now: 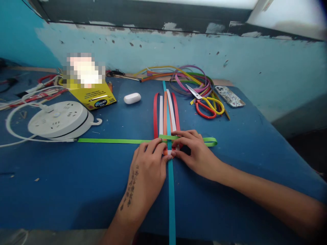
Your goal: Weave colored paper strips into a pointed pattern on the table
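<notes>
Red point(155, 115), white point(161, 115) and orange point(165, 114) flat strips run away from me, crossed by a green strip point(114, 141). A long blue strip point(172, 200) lies down their middle and hangs over the table's near edge. My left hand point(149, 166) is closed, its fingertips and thumb on the left side of the crossing. From the right, my right hand point(195, 151) pinches the green strip, which loops back beyond its fingers. The two thumbs nearly meet at the near end of the weave. Fingers partly hide the crossing.
On the blue table point(63, 183) stand a white round power socket reel point(60, 117) with cables, a yellow box point(93, 93) and a white earbud case point(132, 98). Scissors point(214, 106), coiled coloured strips point(201, 73) and a phone point(230, 96) lie at the back right, near the wall.
</notes>
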`<control>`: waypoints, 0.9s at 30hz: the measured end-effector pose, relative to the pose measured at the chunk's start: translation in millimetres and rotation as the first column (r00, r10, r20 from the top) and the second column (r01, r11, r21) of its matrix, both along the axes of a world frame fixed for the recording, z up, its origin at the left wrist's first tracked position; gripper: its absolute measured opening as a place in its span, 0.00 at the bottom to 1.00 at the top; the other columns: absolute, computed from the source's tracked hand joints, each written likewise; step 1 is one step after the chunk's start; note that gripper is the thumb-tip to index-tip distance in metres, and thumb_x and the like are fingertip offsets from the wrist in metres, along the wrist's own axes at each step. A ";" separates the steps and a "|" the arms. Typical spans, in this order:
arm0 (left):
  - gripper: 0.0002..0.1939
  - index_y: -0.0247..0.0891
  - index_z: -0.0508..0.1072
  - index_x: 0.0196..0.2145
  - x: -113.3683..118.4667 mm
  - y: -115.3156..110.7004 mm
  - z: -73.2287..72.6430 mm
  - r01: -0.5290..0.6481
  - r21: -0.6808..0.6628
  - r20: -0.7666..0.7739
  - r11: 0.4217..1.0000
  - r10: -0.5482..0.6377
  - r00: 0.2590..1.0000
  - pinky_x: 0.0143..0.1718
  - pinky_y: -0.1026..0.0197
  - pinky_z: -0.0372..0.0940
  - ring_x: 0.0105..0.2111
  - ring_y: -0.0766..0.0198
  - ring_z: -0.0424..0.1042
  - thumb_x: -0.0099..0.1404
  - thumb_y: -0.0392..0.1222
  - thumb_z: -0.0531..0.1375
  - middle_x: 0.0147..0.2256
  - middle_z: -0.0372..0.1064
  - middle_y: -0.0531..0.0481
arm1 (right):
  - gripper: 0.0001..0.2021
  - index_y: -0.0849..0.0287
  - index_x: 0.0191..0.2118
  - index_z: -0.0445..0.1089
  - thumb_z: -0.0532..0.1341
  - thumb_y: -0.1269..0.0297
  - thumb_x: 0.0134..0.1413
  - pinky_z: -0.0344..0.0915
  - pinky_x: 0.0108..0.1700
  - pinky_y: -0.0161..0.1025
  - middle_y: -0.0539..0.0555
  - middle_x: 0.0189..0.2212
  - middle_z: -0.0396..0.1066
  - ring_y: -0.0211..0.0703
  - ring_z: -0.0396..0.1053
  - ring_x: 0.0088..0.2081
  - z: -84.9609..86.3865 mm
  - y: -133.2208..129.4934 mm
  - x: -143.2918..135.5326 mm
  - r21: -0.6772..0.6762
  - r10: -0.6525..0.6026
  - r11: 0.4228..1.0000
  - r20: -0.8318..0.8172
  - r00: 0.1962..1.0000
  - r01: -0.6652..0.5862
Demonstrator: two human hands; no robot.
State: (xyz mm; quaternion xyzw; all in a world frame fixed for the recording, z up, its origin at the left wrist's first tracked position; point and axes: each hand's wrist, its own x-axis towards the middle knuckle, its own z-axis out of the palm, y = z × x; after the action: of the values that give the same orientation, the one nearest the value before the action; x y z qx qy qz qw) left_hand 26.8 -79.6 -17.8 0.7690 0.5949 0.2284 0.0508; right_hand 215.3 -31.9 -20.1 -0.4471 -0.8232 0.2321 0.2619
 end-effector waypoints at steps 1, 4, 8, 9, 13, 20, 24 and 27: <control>0.10 0.39 0.73 0.51 -0.4 -0.5 -1.0 -0.001 0.013 -0.003 1.000 0.001 1.000 0.52 0.44 0.67 0.53 0.48 0.68 0.74 0.40 0.57 0.58 0.69 0.43 | 0.01 0.52 0.39 0.73 0.66 0.63 0.63 0.60 0.58 0.61 0.53 0.60 0.72 0.56 0.64 0.60 -0.1 -0.1 0.0 0.001 -0.002 1.000 -0.002 1.000 0.002; 0.11 0.39 0.74 0.51 -1.1 -1.8 -1.9 -0.007 0.021 -0.019 1.000 0.008 1.000 0.51 0.45 0.70 0.54 0.48 0.69 0.75 0.41 0.57 0.58 0.69 0.41 | 0.02 0.51 0.38 0.74 0.66 0.62 0.63 0.61 0.58 0.60 0.53 0.59 0.72 0.56 0.64 0.59 -1.1 -0.5 0.3 0.007 -0.014 1.000 -0.015 1.000 0.014; 0.11 0.39 0.75 0.51 -2.8 -3.0 -1.2 0.014 0.020 -0.042 1.000 -0.013 0.999 0.52 0.45 0.71 0.54 0.48 0.71 0.74 0.41 0.58 0.55 0.72 0.42 | 0.04 0.52 0.35 0.74 0.67 0.61 0.62 0.61 0.58 0.61 0.52 0.58 0.73 0.57 0.64 0.58 -2.7 -1.1 0.4 0.009 -0.019 1.000 -0.027 0.999 0.019; 0.11 0.39 0.75 0.51 -3.5 -3.1 -1.4 0.022 0.021 -0.047 1.000 -0.021 0.999 0.52 0.45 0.71 0.54 0.48 0.71 0.74 0.41 0.59 0.55 0.72 0.42 | 0.04 0.52 0.35 0.74 0.67 0.61 0.62 0.61 0.58 0.61 0.52 0.58 0.73 0.57 0.64 0.58 -2.8 -1.3 0.3 0.008 -0.018 1.000 -0.025 1.000 0.018; 0.13 0.38 0.75 0.53 -7.0 -3.2 -3.2 0.056 0.035 -0.061 0.998 -0.054 0.997 0.53 0.44 0.70 0.54 0.47 0.70 0.74 0.41 0.59 0.55 0.73 0.41 | 0.04 0.53 0.35 0.73 0.66 0.63 0.63 0.61 0.58 0.61 0.53 0.58 0.72 0.56 0.64 0.58 -2.0 -2.0 -0.4 0.010 -0.013 1.000 -0.020 1.000 0.013; 0.12 0.38 0.76 0.51 -6.1 -3.0 0.9 0.062 0.011 -0.040 0.998 -0.061 0.997 0.51 0.43 0.71 0.53 0.48 0.69 0.76 0.38 0.55 0.54 0.75 0.44 | 0.05 0.54 0.35 0.73 0.66 0.62 0.64 0.65 0.55 0.55 0.56 0.51 0.72 0.53 0.67 0.52 -2.0 -0.5 0.4 0.036 0.012 0.999 -0.029 1.000 -0.011; 0.11 0.39 0.77 0.48 -4.4 -1.9 4.0 0.050 0.011 -0.041 0.999 -0.050 0.998 0.50 0.43 0.70 0.52 0.47 0.69 0.75 0.36 0.55 0.50 0.78 0.47 | 0.05 0.55 0.35 0.74 0.65 0.63 0.64 0.65 0.53 0.54 0.55 0.48 0.74 0.51 0.68 0.49 -0.4 -0.3 0.0 0.056 0.032 0.998 -0.020 0.999 -0.031; 0.09 0.40 0.78 0.43 -4.3 0.2 3.5 0.044 0.023 -0.038 0.999 -0.043 0.998 0.48 0.42 0.71 0.51 0.46 0.69 0.74 0.35 0.56 0.46 0.79 0.50 | 0.05 0.55 0.36 0.74 0.64 0.66 0.65 0.65 0.51 0.52 0.55 0.48 0.76 0.51 0.67 0.48 0.0 0.7 0.5 0.067 0.052 0.996 -0.006 0.999 -0.052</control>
State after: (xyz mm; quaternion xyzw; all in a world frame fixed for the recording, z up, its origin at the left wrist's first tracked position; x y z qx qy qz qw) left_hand 22.6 -79.4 -14.4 0.7865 0.5759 0.2199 0.0356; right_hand 215.8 -31.2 -20.2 -0.4156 -0.8409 0.2129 0.2735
